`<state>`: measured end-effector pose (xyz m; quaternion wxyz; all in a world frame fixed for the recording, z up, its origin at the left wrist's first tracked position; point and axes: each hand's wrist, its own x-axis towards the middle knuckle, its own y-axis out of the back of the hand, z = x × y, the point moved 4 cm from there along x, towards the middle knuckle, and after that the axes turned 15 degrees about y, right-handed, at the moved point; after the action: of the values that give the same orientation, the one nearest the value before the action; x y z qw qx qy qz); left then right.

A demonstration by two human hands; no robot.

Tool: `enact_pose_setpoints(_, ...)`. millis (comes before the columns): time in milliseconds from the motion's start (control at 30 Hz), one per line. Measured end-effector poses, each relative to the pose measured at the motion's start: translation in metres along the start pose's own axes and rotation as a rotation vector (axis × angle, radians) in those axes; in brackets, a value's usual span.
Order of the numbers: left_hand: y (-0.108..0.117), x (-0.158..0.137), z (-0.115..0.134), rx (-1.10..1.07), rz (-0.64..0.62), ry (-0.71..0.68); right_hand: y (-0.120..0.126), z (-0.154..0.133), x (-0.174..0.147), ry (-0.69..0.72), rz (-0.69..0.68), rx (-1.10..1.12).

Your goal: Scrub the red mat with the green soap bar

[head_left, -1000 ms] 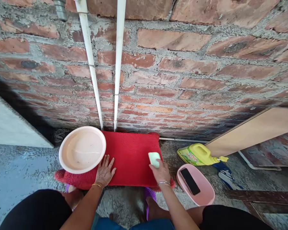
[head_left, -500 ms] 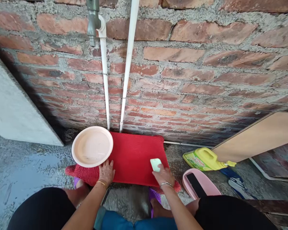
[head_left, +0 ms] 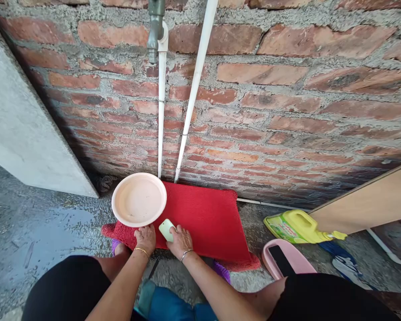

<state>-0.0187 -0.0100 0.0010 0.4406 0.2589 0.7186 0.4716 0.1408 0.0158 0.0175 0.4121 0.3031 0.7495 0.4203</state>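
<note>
While the red cloth (head_left: 214, 218) is lying spread out, its far edge is running near the foot of the brick wall (head_left: 240, 107), and its near edge is passing under both wrists. A broad stretch of red is reaching from the right hand (head_left: 180, 242) to the cloth's right edge, and a strip of wet floor (head_left: 254, 227) is separating that edge from the things beyond it. The right hand is holding a pale green bar (head_left: 165, 226) between thumb and fingers, over the left half of the cloth. Just left of it, the left hand (head_left: 146, 238) is resting with bent fingers near the cloth's near edge, close below the basin; whether it is pinching any cloth I cannot tell.

The pale basin (head_left: 123, 200) is covering the cloth's far left part, a few dark specks showing inside; whether water is standing in it is unclear. Right of the cloth, a pink tub (head_left: 302, 258) is holding a dark, flat object (head_left: 281, 261), and beyond that tub a yellow bottle (head_left: 296, 226) is lying on its side.
</note>
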Motion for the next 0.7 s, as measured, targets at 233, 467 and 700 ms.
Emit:
enact_pose_setpoints(233,0.004,0.007,0.011,-0.045,-0.049,0.035,0.031,0.071,-0.039,-0.280,-0.060,-0.038)
enact_pose_setpoints(467,0.019,0.004,0.009,-0.035,-0.021,0.015,0.026,0.014,0.008,-0.204,-0.028,0.127)
enact_pose_setpoints(700,0.026,0.004,0.011,-0.063,-0.022,-0.041,0.024,-0.016,0.042,-0.107,-0.078,0.087)
